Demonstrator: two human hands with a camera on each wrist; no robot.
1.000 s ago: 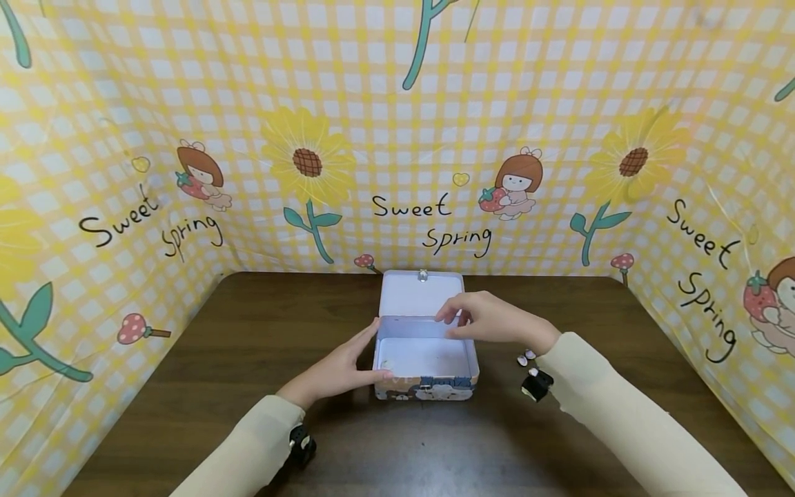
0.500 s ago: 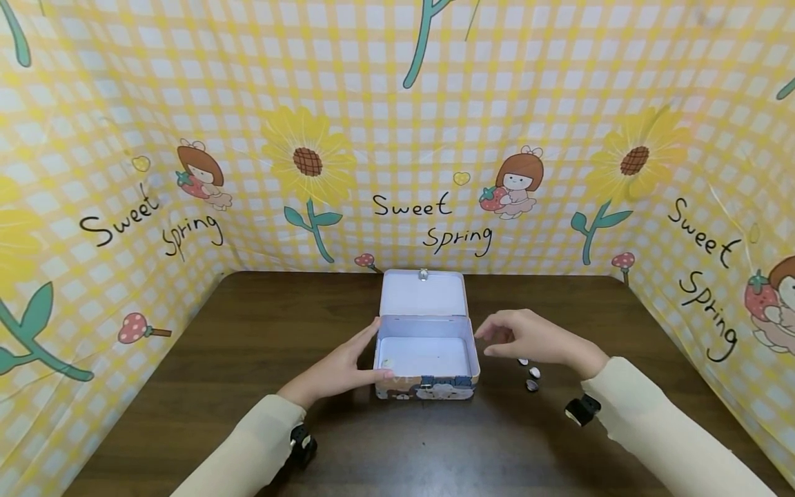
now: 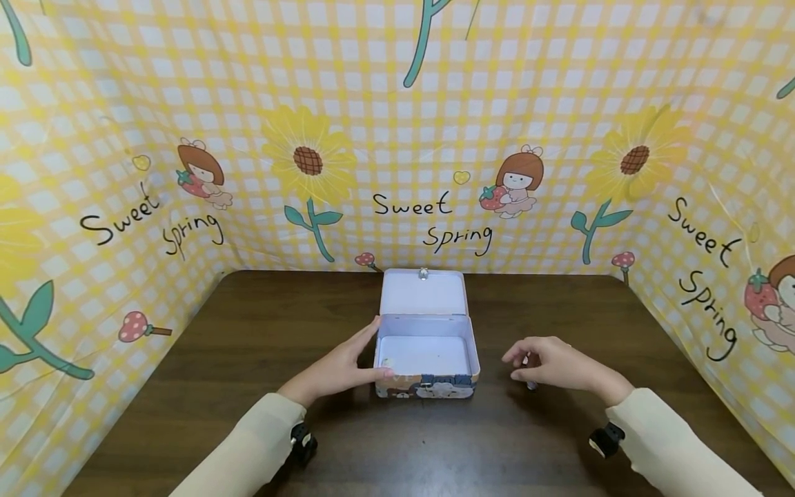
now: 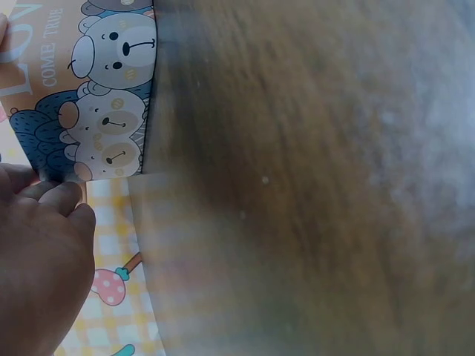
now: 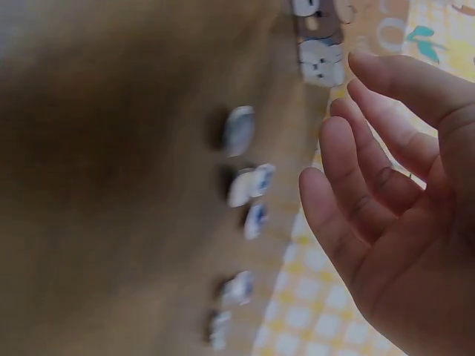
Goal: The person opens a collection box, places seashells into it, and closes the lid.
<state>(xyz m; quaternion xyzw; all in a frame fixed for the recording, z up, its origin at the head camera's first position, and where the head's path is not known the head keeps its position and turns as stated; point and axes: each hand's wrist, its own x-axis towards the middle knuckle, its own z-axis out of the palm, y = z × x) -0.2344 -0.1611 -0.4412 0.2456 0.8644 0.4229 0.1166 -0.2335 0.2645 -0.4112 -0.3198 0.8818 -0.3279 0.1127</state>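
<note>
A hinged tin box (image 3: 428, 386) with cartoon bears on its outside stands on the table with its pale lid (image 3: 424, 293) raised. My left hand (image 3: 338, 369) holds the box by its left side, thumb over the front-left corner and fingers along the wall. To the right of the box, my right hand (image 3: 555, 362) hovers with thumb and fingers apart, nothing visible between them in the right wrist view. Several small oval white-and-dark pieces (image 5: 239, 131) lie in a loose row on the table near it; in the head view that hand mostly covers them.
The brown wooden table (image 3: 261, 310) is bordered by a yellow checked cloth (image 3: 397, 138) on the back and sides. A small pale greenish spot (image 3: 387, 362) shows inside the box's front-left corner. Each wrist carries a black camera (image 3: 605, 440).
My right hand has moved from over the box out to the right and toward me, to the small pieces. My left hand and the box have stayed in place.
</note>
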